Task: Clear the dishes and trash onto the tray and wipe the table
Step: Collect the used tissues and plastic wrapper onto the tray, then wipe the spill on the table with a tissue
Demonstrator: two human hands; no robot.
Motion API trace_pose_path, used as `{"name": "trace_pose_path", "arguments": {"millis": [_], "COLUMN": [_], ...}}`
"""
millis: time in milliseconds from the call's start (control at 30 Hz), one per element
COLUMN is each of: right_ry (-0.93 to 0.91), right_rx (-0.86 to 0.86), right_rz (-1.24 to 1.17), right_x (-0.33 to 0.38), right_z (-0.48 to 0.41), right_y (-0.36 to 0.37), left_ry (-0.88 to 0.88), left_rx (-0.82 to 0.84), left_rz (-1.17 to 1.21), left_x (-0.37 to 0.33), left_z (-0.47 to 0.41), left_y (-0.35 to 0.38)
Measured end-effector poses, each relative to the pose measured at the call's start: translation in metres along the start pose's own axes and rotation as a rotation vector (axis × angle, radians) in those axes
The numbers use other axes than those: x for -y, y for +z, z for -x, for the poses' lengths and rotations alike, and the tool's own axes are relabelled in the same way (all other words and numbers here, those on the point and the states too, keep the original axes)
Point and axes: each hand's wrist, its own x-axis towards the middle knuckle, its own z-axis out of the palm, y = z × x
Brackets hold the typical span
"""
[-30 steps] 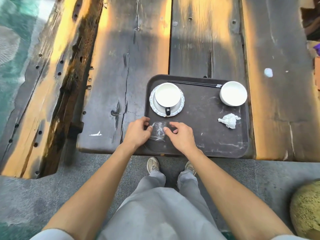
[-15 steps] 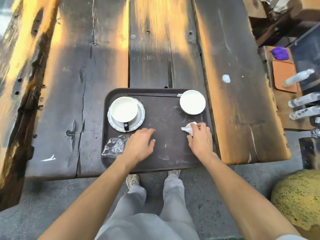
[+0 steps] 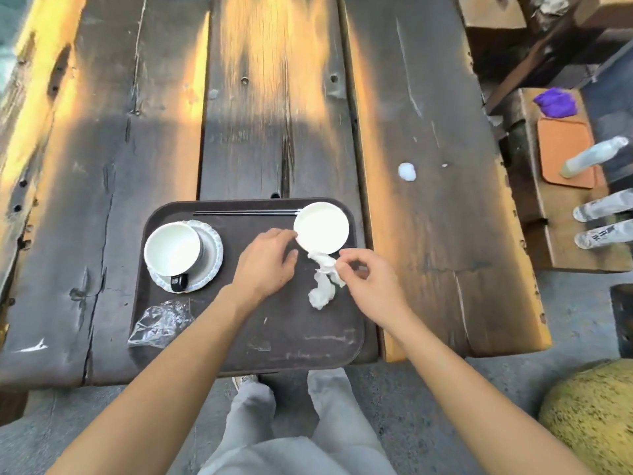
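Right hand (image 3: 370, 279) now pinches the crumpled napkin (image 3: 323, 279), lifted and unfurling over the tray (image 3: 291, 347); half a second ago just touching it; left hand (image 3: 265, 262) open, empty, reaching; probably for wiping the white spill (image 3: 407, 172) on the worktop (image 3: 428, 114).

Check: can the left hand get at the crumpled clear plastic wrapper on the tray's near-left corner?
Probably yes. The left hand is empty, and the crumpled clear plastic wrapper lies uncovered beside its forearm on the dark brown tray.

Dark brown tray (image 3: 284, 341) — white bowl (image 3: 321, 228), white cup (image 3: 172, 250), white tissue (image 3: 322, 281).
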Motion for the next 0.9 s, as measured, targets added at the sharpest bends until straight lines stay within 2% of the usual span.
{"name": "trace_pose_path", "arguments": {"millis": [133,200,300,367,500,567,633,767,833,900], "right_ry": [0.264,0.331,0.374,0.401,0.412,0.379,0.329,0.225,0.168,0.071], "right_rx": [0.096,0.104,0.080,0.000,-0.184,-0.285,-0.404,-0.602,-0.683,-0.674], "right_rz": [-0.533,-0.745,-0.935,-0.943,-0.868,-0.745,-0.512,0.145,0.258,0.316], "right_x": [0.011,0.011,0.005,-0.003,-0.029,-0.049,-0.073,-0.106,-0.116,-0.133], "right_z": [-0.026,-0.039,-0.061,-0.079,-0.123,-0.147,-0.171,-0.208,-0.224,-0.242], "right_y": [-0.039,-0.056,-0.081,-0.094,-0.115,-0.125,-0.136,-0.165,-0.179,-0.185], "left_ry": [0.003,0.018,0.058,0.073,0.092,0.080,0.070,0.067,0.060,0.065], "left_rx": [0.001,0.016,0.037,0.061,0.141,0.192,0.226,0.216,0.178,0.114], "left_rz": [-0.015,-0.030,-0.073,-0.112,-0.203,-0.248,-0.271,-0.312,-0.329,-0.325], "left_x": [-0.029,-0.041,-0.059,-0.069,-0.083,-0.086,-0.090,-0.097,-0.098,-0.094], "left_z": [-0.036,-0.055,-0.090,-0.115,-0.168,-0.193,-0.215,-0.250,-0.263,-0.273], "left_y": [-0.003,-0.002,0.004,0.010,0.029,0.041,0.053,0.077,0.086,0.093]}}
